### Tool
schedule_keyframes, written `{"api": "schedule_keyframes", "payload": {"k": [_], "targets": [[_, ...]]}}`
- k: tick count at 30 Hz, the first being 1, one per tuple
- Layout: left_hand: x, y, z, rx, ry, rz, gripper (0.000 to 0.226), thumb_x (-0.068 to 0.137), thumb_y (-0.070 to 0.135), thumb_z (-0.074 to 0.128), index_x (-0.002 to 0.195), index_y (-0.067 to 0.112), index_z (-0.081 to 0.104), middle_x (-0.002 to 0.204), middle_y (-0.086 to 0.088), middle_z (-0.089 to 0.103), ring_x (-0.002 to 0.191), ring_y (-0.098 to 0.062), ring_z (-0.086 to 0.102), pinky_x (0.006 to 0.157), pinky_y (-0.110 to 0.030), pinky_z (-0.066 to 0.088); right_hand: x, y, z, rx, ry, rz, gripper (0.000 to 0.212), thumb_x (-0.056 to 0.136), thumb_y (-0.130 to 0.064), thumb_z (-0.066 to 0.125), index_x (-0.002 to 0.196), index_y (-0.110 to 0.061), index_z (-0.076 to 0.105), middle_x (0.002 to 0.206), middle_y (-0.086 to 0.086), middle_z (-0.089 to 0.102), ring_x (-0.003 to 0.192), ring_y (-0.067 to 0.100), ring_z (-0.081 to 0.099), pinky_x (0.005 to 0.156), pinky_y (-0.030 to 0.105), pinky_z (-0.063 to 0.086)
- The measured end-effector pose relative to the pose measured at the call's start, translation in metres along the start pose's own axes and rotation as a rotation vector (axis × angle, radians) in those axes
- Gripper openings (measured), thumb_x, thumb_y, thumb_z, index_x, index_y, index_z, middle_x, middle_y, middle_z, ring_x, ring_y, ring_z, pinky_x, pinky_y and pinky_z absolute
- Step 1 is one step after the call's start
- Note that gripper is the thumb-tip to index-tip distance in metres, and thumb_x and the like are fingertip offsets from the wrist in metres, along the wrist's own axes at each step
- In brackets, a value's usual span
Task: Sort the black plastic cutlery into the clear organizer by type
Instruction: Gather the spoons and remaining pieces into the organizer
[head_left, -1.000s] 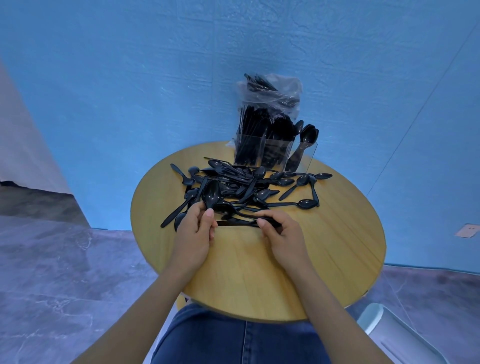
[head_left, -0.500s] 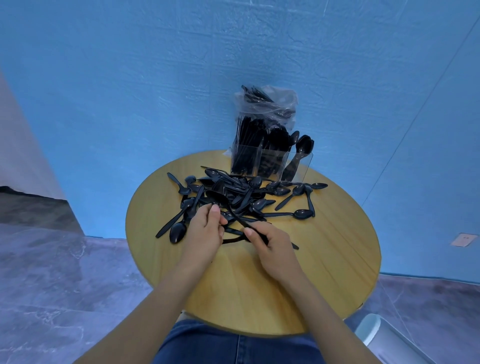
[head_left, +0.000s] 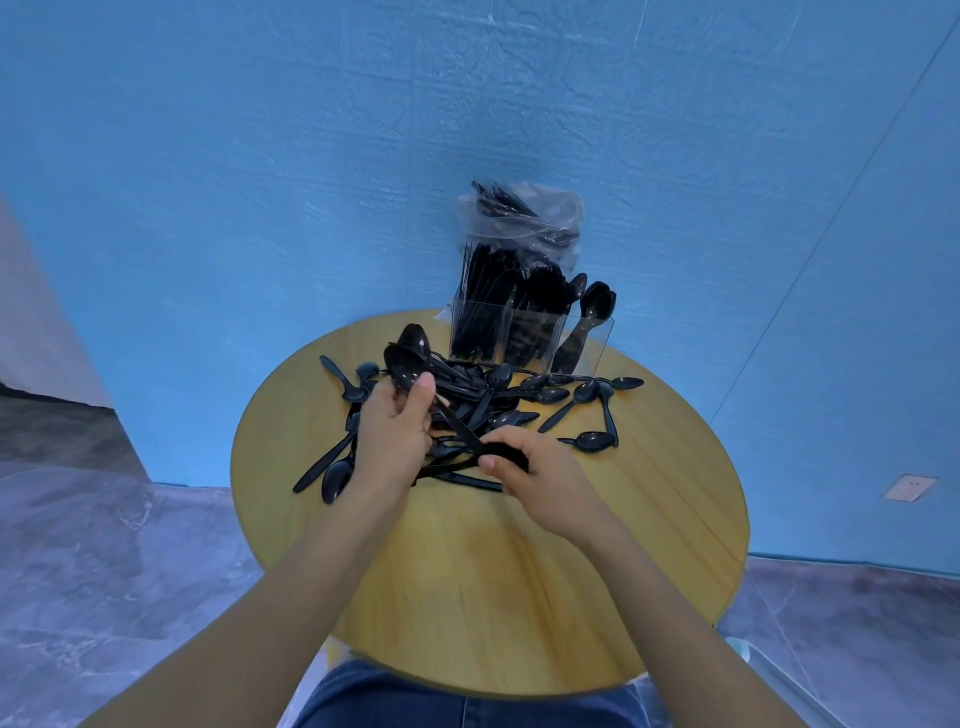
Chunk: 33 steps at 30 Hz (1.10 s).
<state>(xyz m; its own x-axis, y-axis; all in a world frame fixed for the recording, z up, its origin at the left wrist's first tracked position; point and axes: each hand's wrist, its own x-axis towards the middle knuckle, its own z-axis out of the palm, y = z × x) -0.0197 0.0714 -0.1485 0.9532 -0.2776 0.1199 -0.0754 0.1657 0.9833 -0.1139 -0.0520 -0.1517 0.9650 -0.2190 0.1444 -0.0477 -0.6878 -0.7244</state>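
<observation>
Step in hand: spoons are being gathered out of the loose pile (head_left: 483, 410) into a bundle, judged as preparation for one trip to the clear organizer (head_left: 524, 332).
Left hand (head_left: 395, 436): its grip is closed round the stems of two spoons (head_left: 408, 358), whose bowls stand up above the thumb.
Right hand (head_left: 540, 478): fingers are curled and pinched on black handles (head_left: 506, 456) at the near edge of the pile; which pieces these are cannot be told.
Location of the cutlery: the pile lies on the far half of the round wooden desk (head_left: 467, 597), just in front of the organizer, which stands at the far rim against the blue wall (head_left: 260, 156).
How it is done well: the stems should be aligned in parallel with all bowls at one end before lifting; tangled pieces are best drawn out lengthwise so the heap is not dragged; the bundle should be lowered handles-first into the spoon compartment only.
Counts: one organizer; at least three compartments are seen, two packed tight, the right one holding a few spoons (head_left: 592, 312).
Loose pieces: more than a dozen, overlapped too much for an exact count.
Other: one clear plastic bag (head_left: 524, 218) of cutlery sits on top of the organizer.
</observation>
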Motion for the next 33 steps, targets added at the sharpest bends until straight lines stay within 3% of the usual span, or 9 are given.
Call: {"api": "schedule_keyframes", "payload": {"k": [2,6,10,14,20,23,26,29,33], "targets": [[0.008,0.005,-0.007,0.024,0.047,0.024,0.019,0.099,0.028,0.046,0.092,0.011,0.051,0.063,0.003,0.041,0.05,-0.006,0.036,0.049,-0.02,0.032,-0.001,0.006,-0.006,-0.018,0.022,0.059,0.021,0.098,-0.015,0.046,0.108,-0.024,0.063,0.074,-0.011,0.054,0.062,-0.001,0.049,0.059,0.012,0.037],[0.014,0.008,-0.013,0.254,-0.028,0.108,0.019,0.098,0.028,0.045,0.108,0.014,0.054,0.066,0.01,0.046,0.059,-0.006,0.041,0.062,-0.027,0.035,0.002,0.004,-0.018,-0.089,0.111,0.009,0.024,0.096,-0.011,0.05,0.111,-0.023,0.064,0.1,-0.008,0.06,0.081,-0.003,0.052,0.07,0.009,0.039],[0.004,0.0,-0.006,0.452,-0.235,0.135,0.026,0.097,0.028,0.049,0.121,0.02,0.053,0.102,0.009,0.064,0.091,-0.004,0.06,0.075,-0.019,0.046,0.011,-0.014,-0.024,0.036,0.252,-0.085,0.015,0.088,-0.013,0.064,0.098,-0.021,0.057,0.089,-0.006,0.064,0.065,0.0,0.051,0.062,0.014,0.045],[-0.008,-0.005,0.001,0.481,-0.366,0.175,0.025,0.097,0.022,0.048,0.121,0.022,0.053,0.11,0.012,0.063,0.1,0.001,0.058,0.074,-0.007,0.043,0.02,-0.02,-0.024,0.109,0.301,-0.078,0.015,0.084,-0.011,0.068,0.093,-0.017,0.058,0.076,-0.006,0.063,0.06,-0.003,0.053,0.059,0.011,0.046],[-0.013,-0.009,0.007,0.523,-0.41,0.216,0.023,0.098,0.019,0.045,0.12,0.024,0.051,0.102,0.015,0.06,0.096,0.0,0.057,0.077,-0.009,0.043,0.018,-0.014,-0.021,0.235,0.302,-0.066,0.018,0.086,-0.008,0.066,0.086,-0.026,0.062,0.07,-0.005,0.061,0.056,0.005,0.057,0.056,0.019,0.051],[-0.013,-0.01,0.009,0.541,-0.439,0.217,0.022,0.099,0.018,0.044,0.119,0.023,0.051,0.101,0.013,0.061,0.096,-0.003,0.058,0.082,-0.02,0.046,0.019,-0.012,-0.023,0.264,0.282,-0.04,0.018,0.086,-0.006,0.065,0.079,-0.022,0.06,0.07,-0.005,0.062,0.056,0.005,0.057,0.057,0.022,0.051],[-0.014,-0.01,0.011,0.443,-0.481,0.172,0.019,0.1,0.022,0.039,0.116,0.027,0.05,0.096,0.013,0.061,0.091,-0.001,0.057,0.079,-0.017,0.044,0.019,-0.008,-0.026,0.308,0.281,-0.029,0.018,0.086,-0.005,0.065,0.077,-0.019,0.059,0.071,-0.006,0.061,0.056,0.004,0.057,0.056,0.02,0.048],[-0.016,-0.009,0.014,0.386,-0.522,0.145,0.023,0.101,0.032,0.031,0.111,0.024,0.051,0.08,0.01,0.055,0.075,0.002,0.05,0.072,-0.016,0.041,0.021,-0.005,-0.027,0.372,0.372,-0.018,0.019,0.086,-0.004,0.065,0.075,-0.019,0.058,0.072,-0.001,0.061,0.056,0.003,0.055,0.056,0.019,0.048],[-0.013,-0.01,0.018,0.355,-0.59,0.128,0.019,0.101,0.031,0.034,0.112,0.027,0.048,0.076,0.009,0.05,0.072,0.002,0.047,0.077,-0.021,0.041,0.024,-0.001,-0.026,0.412,0.548,-0.021,0.016,0.085,-0.003,0.065,0.079,-0.016,0.06,0.071,-0.003,0.06,0.057,0.008,0.055,0.059,0.028,0.053]]}}
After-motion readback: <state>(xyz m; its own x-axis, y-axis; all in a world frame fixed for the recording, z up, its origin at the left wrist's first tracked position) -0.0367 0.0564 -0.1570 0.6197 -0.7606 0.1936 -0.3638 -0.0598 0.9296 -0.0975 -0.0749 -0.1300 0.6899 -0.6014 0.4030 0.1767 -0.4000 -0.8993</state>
